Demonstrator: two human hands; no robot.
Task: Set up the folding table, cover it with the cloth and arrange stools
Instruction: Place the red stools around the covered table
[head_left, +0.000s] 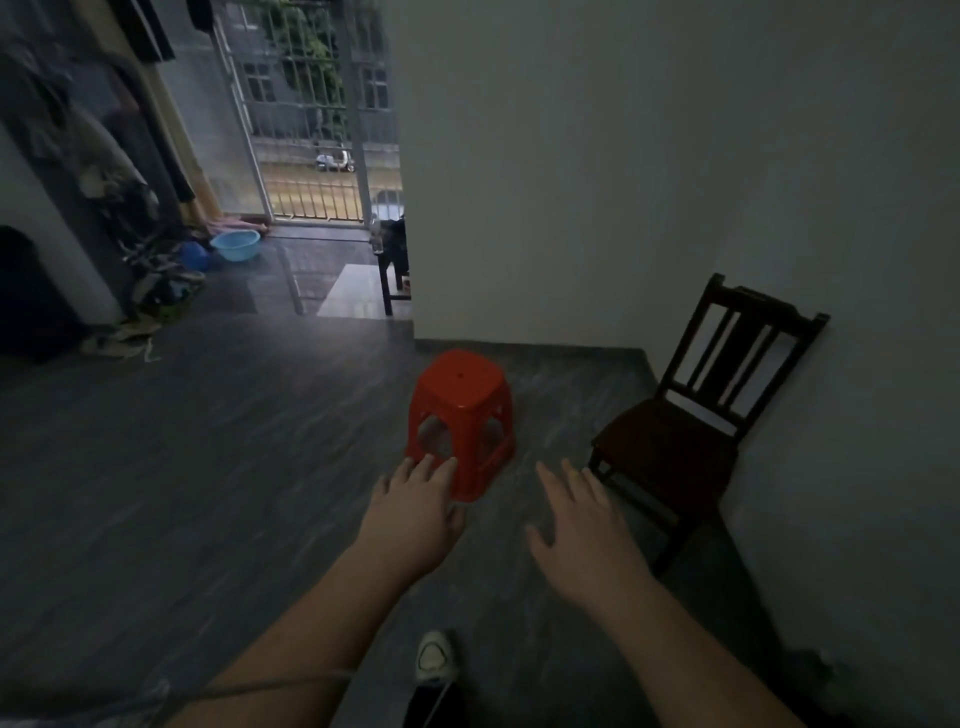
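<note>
Dark streaked floor (208, 467), glossy red plastic stool (462, 395), left hand (415, 514), right hand (587, 530), both grips spread

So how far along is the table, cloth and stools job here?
Done: nothing visible; no folding table or cloth shows in this view. In hand: the left hand and right hand stretch out, both open, toward the red stool standing on the floor; neither grips it. Left: setting up the table, covering it, placing stools.
</note>
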